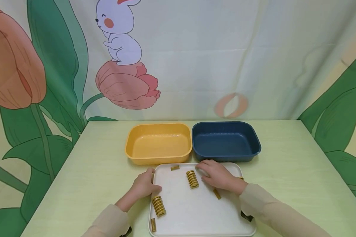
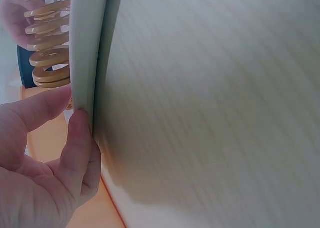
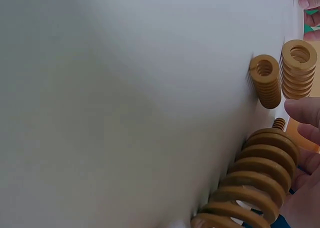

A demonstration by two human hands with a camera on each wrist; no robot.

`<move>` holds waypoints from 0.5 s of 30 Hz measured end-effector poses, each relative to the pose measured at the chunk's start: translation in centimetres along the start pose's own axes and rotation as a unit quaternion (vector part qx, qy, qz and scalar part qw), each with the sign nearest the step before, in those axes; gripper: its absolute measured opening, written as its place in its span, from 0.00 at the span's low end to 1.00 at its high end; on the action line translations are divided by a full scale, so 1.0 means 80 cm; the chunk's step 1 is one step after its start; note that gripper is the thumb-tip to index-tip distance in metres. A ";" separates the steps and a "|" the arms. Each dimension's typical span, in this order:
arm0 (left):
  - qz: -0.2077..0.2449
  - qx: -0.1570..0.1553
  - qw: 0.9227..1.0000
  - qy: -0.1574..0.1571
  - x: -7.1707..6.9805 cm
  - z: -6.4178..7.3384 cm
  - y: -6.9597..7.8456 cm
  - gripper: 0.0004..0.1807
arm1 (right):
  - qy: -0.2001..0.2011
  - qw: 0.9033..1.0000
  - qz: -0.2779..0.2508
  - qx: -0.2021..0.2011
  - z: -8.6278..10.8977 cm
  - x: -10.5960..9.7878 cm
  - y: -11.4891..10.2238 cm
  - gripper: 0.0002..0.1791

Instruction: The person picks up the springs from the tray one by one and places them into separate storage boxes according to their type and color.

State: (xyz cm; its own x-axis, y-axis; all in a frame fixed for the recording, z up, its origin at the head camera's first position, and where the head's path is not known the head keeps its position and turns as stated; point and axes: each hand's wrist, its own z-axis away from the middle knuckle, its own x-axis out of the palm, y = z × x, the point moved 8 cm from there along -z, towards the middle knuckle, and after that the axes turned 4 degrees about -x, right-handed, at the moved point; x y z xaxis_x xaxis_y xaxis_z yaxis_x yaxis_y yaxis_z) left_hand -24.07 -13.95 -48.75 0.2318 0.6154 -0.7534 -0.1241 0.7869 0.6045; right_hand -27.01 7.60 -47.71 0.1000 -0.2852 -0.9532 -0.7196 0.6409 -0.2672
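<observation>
My left hand (image 1: 144, 185) grips the left rim of the white tray (image 1: 190, 214), thumb on the inside and fingers outside, as the left wrist view shows up close. Near that thumb lies a thick gold coil spring (image 1: 159, 206), with a thinner spring (image 1: 153, 225) below it. My right hand (image 1: 215, 173) reaches over the tray's far right part, its fingertips right at a small spring (image 1: 199, 168) they partly cover. Thumb and fingers are apart in the right wrist view. Beside the thumb lies another thick spring (image 1: 192, 179).
A small spring (image 1: 175, 168) lies at the tray's far edge, and a slim one (image 1: 217, 194) below my right hand. A large spring (image 3: 250, 178) sits close to the right wrist camera. Behind the tray stand a yellow bin (image 1: 158, 159) and a navy bin (image 1: 225, 156), side by side.
</observation>
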 end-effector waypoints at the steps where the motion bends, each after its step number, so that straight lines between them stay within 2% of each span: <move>1: 0.000 0.001 1.000 0.000 0.000 0.000 0.000 0.32 | 0.001 1.000 0.000 0.001 -0.001 0.000 0.000 0.21; 7: 0.005 0.001 1.000 -0.002 0.000 0.001 0.000 0.31 | 0.000 1.000 0.011 0.013 -0.004 0.000 -0.001 0.21; 15: -0.010 0.024 1.000 0.004 -0.002 0.002 0.001 0.30 | 0.008 1.000 0.018 0.024 -0.008 -0.001 -0.001 0.19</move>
State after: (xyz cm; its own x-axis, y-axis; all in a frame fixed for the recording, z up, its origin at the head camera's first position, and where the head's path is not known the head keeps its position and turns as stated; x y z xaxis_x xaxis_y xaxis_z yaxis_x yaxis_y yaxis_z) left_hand -23.97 -14.01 -48.54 0.2265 0.5997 -0.7675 -0.0738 0.7963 0.6004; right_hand -27.44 7.10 -47.55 0.0634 -0.2712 -0.9604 -0.6888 0.6845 -0.2388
